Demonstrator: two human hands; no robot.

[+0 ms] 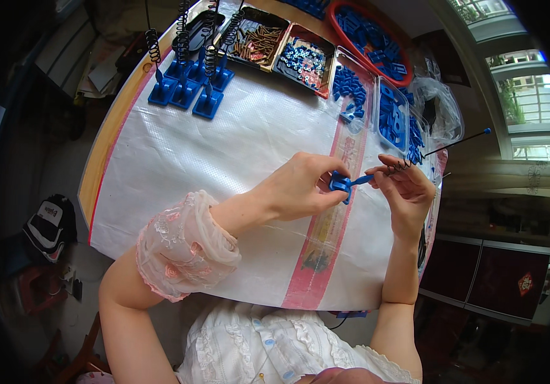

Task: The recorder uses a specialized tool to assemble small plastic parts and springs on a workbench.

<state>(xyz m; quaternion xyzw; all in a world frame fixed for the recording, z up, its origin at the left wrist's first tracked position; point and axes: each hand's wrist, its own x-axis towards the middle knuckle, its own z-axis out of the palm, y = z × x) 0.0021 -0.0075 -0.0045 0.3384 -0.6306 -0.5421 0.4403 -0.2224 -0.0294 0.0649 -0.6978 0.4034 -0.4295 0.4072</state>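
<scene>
Surface: one, wooden, under one white sheet with a red-printed band. Hands: two. Left hand: grip closed on one blue base, above the sheet, toward the surface's right edge. Right hand: narrow grip, fingertips at the joint of that base's blue stem and one black coiled rod, which points out past the right edge.

Coiled units: about six, blue-footed, grouped upright at the far left corner; overlap prevents an exact count. Black dish: one, partly screened by their coils.

Far edge, left to right: one screw tray, brass-coloured contents; one nut tray; one clear tray, small blue parts; one red basin, blue pieces; one clear box, blue clips, nearer. Contents too numerous to count.

Plastic bag: one, clear, crumpled, at the right edge. Obstruction: right fingers and coil stand before loose blue pieces beside the box.
</scene>
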